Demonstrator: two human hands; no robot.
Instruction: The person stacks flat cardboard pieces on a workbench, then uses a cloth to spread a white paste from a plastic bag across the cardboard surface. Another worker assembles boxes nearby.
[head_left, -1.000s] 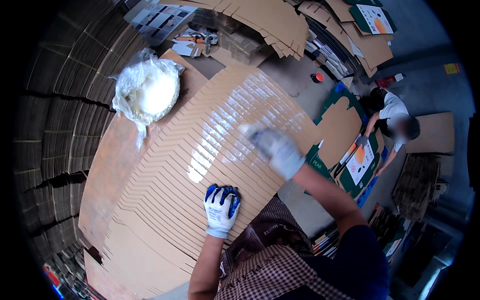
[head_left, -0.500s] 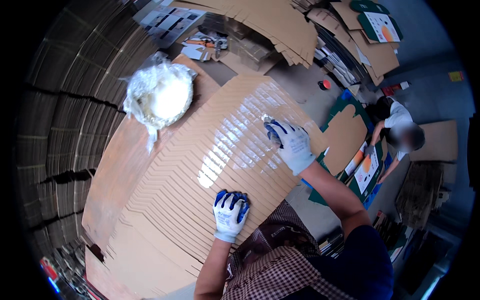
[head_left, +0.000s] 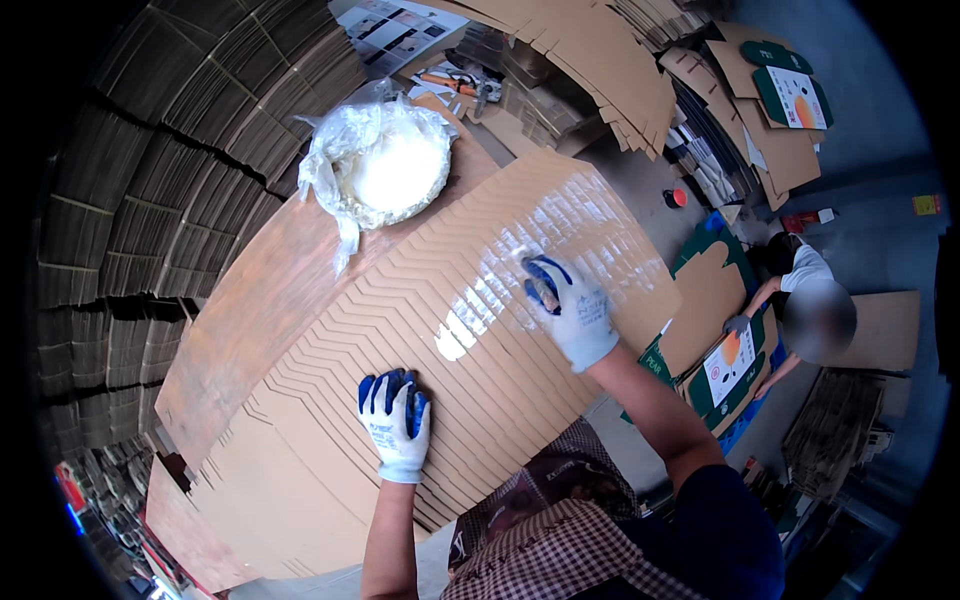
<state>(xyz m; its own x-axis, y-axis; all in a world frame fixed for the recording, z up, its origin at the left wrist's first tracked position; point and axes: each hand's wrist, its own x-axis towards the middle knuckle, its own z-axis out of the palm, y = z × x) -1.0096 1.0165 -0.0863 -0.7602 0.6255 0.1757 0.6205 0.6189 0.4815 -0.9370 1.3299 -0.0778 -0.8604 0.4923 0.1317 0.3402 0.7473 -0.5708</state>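
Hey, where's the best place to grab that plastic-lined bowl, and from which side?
Probably the right rim of the bowl, coming in from the near right over the cardboard sheets: the round edge is smoother there, while loose plastic bunches and trails on the left.

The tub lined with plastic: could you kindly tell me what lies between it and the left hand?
Overlapping cardboard sheets lie nearest the left hand, then a strip of brown board before the tub; the head view shows this.

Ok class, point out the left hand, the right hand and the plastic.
Left hand [head_left: 395,426]: head view, middle of its back.
Right hand [head_left: 578,312]: head view, middle of its back.
Plastic [head_left: 330,160]: head view, crumpled left side.
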